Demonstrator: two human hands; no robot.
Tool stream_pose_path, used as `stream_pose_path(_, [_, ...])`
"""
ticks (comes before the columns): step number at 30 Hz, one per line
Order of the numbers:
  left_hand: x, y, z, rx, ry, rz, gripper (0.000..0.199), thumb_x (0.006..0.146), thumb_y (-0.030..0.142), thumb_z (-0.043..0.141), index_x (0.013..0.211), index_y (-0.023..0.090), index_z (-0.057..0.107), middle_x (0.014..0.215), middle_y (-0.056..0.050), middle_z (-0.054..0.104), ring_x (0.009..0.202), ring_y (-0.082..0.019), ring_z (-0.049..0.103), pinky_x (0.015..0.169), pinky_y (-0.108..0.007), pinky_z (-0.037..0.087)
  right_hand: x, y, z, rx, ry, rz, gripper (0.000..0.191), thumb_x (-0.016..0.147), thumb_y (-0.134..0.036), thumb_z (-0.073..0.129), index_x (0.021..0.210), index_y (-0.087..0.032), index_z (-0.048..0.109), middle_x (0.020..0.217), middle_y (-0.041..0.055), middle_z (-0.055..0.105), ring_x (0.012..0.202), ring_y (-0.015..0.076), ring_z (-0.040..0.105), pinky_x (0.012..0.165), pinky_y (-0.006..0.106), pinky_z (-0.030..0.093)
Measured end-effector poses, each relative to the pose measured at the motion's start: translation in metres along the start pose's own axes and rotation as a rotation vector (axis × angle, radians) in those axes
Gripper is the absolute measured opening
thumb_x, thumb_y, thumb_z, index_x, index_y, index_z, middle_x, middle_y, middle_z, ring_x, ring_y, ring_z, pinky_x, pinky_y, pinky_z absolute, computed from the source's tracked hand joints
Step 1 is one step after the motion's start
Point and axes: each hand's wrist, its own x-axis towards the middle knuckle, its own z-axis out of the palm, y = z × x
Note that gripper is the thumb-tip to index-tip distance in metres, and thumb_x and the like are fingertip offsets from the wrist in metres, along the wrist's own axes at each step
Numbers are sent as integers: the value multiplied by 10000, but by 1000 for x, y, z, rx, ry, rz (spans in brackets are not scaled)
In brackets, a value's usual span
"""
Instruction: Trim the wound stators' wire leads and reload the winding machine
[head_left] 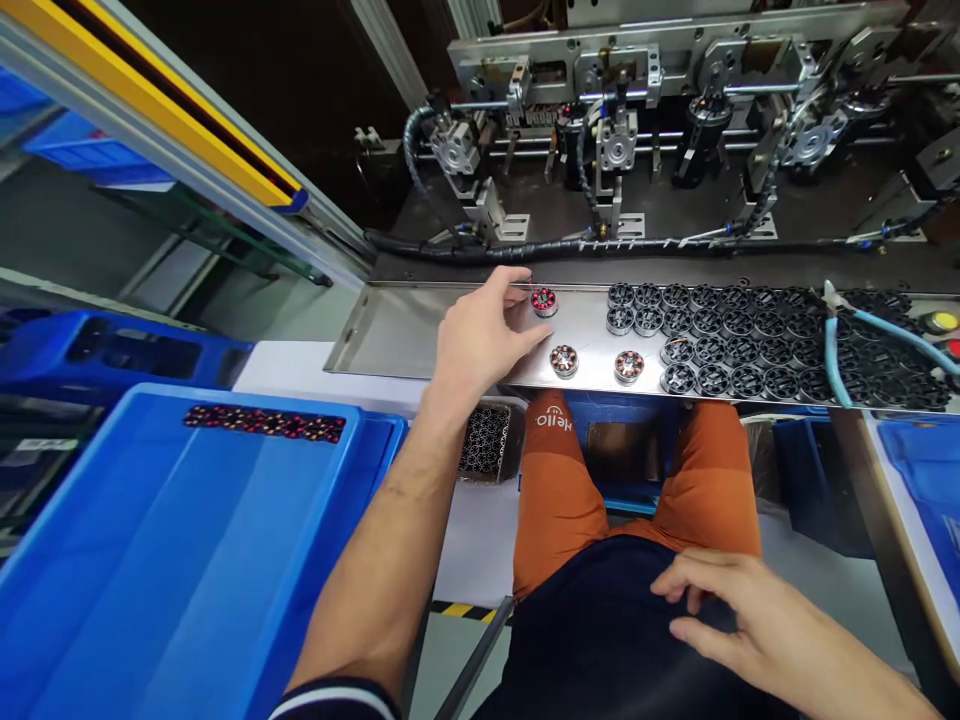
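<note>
My left hand (484, 335) is over the metal tray, thumb and fingers spread apart. Just beyond its fingertips sits a small round motor stator with red windings (544, 302), and no grip on it shows. Nearer the tray's front edge stand two stators with copper-coloured windings, a left one (564, 361) and a right one (628, 366). My right hand (716, 605) hangs above my lap with loosely bent fingers apart, and nothing shows in it.
Rows of black stator cores (720, 325) fill the tray's right part, with blue-handled cutters (832, 345) on them. Behind the tray (409, 315) runs a machine with clamps (615, 150). At left, a blue bin (247, 520) holds a row of wound stators (262, 422).
</note>
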Motion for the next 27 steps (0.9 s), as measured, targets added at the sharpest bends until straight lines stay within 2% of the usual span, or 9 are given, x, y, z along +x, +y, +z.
stream_pose_path(5, [16,7,12,-102,122,45,521,912,377,881,1389,260,709,1197,-29,894,1129,-303,854,1123,-543,660,1,-10,4,33,41,-53,242,997,-350,780,1224,-360,863,1170,11,878,1041,242,854,906,337,690])
stream_pose_path(7, [-1,23,4,-198,229,161,551,916,353,897,1411,245,680,1189,-19,887,1088,-265,866,1079,-484,705,1,-11,-2,86,90,-83,173,1036,-376,764,1165,-323,866,1073,12,873,955,209,844,853,302,678])
stream_pose_path(9, [-31,48,-8,-271,288,333,604,914,318,931,1444,251,651,1229,-4,875,1138,-255,866,1046,-434,737,1,-14,-11,159,237,-106,165,1069,-422,767,1119,-300,866,972,9,860,869,177,820,815,274,662])
stream_pose_path(13, [-92,97,-22,-345,87,558,701,984,181,888,1601,328,591,1499,-25,801,1159,-256,889,908,-364,789,4,-36,-35,380,658,-143,304,1033,-405,874,1315,-308,815,1040,8,857,923,152,815,892,258,677])
stream_pose_path(15, [-112,107,-18,-372,-31,627,706,1014,134,849,1636,338,586,1482,-25,818,1137,-243,897,931,-352,797,12,-48,-43,525,665,-208,524,1006,-383,914,1489,-318,722,1171,21,844,1003,151,816,928,262,691])
stream_pose_path(18, [-131,106,-4,-425,-132,611,632,1044,216,864,1621,326,632,1411,-18,857,1113,-248,902,1058,-394,781,23,-58,-48,644,544,-224,609,957,-344,972,1503,-317,706,1193,10,838,1003,135,815,909,236,687])
stream_pose_path(20, [-140,99,4,-384,-65,557,585,1039,293,906,1579,345,686,1388,8,869,1077,-248,908,1036,-382,780,28,-58,-48,677,528,-200,565,921,-320,1003,1427,-299,753,1129,-4,841,949,122,809,865,218,685])
stream_pose_path(23, [-151,89,5,-216,102,520,423,1033,321,941,1430,367,804,1195,66,910,931,-210,912,864,-300,772,29,-54,-47,687,581,-169,487,922,-314,1001,1364,-291,797,1074,-10,846,894,112,801,819,214,691])
stream_pose_path(27, [-159,82,5,-226,53,568,244,1083,183,859,1278,329,865,1072,70,914,886,-177,900,873,-275,739,28,-50,-48,684,628,-174,384,960,-321,971,1320,-306,838,1055,-10,866,897,111,818,821,212,702])
